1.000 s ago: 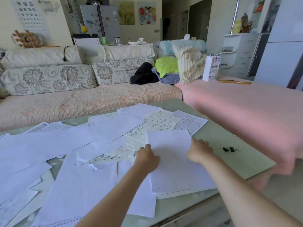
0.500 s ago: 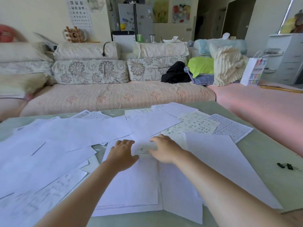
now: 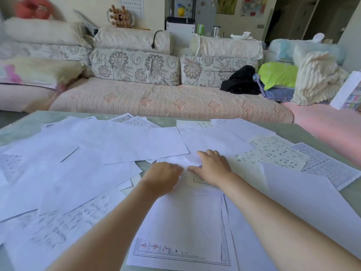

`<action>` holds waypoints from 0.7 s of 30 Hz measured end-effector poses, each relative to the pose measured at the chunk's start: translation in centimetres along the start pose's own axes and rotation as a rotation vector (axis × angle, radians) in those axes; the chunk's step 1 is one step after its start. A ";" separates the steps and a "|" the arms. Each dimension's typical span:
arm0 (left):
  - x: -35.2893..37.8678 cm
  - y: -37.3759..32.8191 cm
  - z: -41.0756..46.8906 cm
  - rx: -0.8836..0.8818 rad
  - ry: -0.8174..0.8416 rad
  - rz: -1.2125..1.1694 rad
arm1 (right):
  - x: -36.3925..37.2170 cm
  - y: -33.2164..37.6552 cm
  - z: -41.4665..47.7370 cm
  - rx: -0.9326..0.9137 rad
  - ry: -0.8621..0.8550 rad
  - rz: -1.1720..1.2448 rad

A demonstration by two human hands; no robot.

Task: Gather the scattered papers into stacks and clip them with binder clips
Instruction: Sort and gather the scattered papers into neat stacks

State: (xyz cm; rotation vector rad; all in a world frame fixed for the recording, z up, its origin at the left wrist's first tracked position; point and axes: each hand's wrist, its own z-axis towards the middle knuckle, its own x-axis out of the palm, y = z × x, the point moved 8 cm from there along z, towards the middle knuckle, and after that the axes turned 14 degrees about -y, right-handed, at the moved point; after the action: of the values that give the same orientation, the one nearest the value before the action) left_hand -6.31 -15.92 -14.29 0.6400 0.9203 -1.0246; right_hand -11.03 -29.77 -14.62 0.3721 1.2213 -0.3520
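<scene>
With right hand flat on the papers and left hand curled, grip unclear, we draw them together, edges aligned.

Loose papers overlap across the greenish worktop. Both hands sit side by side at centre. Left hand is knuckles up, its fingers bent down out of sight. Right hand lies flat, fingers spread on a sheet. A bordered sheet lies near, between the forearms. A floral sofa stands far behind.
</scene>
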 end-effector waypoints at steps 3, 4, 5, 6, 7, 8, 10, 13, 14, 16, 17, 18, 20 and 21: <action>-0.1 0.1 0.0 0.013 -0.060 0.024 | -1.0 1.4 0.0 -0.168 -0.088 -0.135; -0.4 0.0 0.0 0.019 -0.100 0.017 | -1.3 1.6 -0.1 -0.210 -0.094 -0.149; -0.7 0.0 -0.1 0.023 -0.132 -0.004 | -1.5 1.7 -0.4 -0.222 -0.091 -0.139; -1.2 -0.2 -0.2 0.028 -0.163 -0.027 | -1.7 1.5 -0.7 -0.203 -0.079 -0.111; -1.8 -0.4 -0.3 0.023 -0.194 -0.050 | -2.0 1.2 -1.0 -0.178 -0.066 -0.075; -2.6 -0.4 -0.3 -0.003 -0.235 -0.093 | -2.4 0.9 -1.3 -0.165 -0.061 -0.031; -4.1 0.2 -0.3 -0.088 -0.316 -0.198 | -3.0 0.8 -2.0 -0.164 -0.041 0.058; -5.8 0.5 -0.4 -0.129 -0.404 -0.317 | -4.1 1.2 -4.3 -0.091 0.074 0.320; -6.3 0.5 -0.5 -0.152 -0.428 -0.379 | -4.6 1.4 -5.1 -0.050 0.106 0.389; -6.9 0.7 -0.7 -0.251 -0.405 -0.559 | -5.4 1.6 -6.1 -0.077 0.071 0.335; -7.1 0.6 -0.9 -0.296 -0.359 -0.641 | -5.9 1.7 -6.3 -0.108 0.026 0.283; -7.3 0.2 -1.2 -0.312 -0.293 -0.691 | -6.1 1.7 -6.5 -0.110 -0.008 0.285; -7.5 -0.7 -1.9 -0.242 -0.144 -0.593 | -6.4 1.6 -6.9 -0.070 -0.033 0.415; -7.5 -1.1 -2.3 -0.200 -0.082 -0.495 | -6.5 1.6 -7.2 -0.057 -0.021 0.479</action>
State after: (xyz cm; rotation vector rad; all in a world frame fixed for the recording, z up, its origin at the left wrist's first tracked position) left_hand -9.73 -11.24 -8.92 0.1993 1.1204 -1.3634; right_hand -18.26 -24.67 -10.42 0.5938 1.0790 0.0907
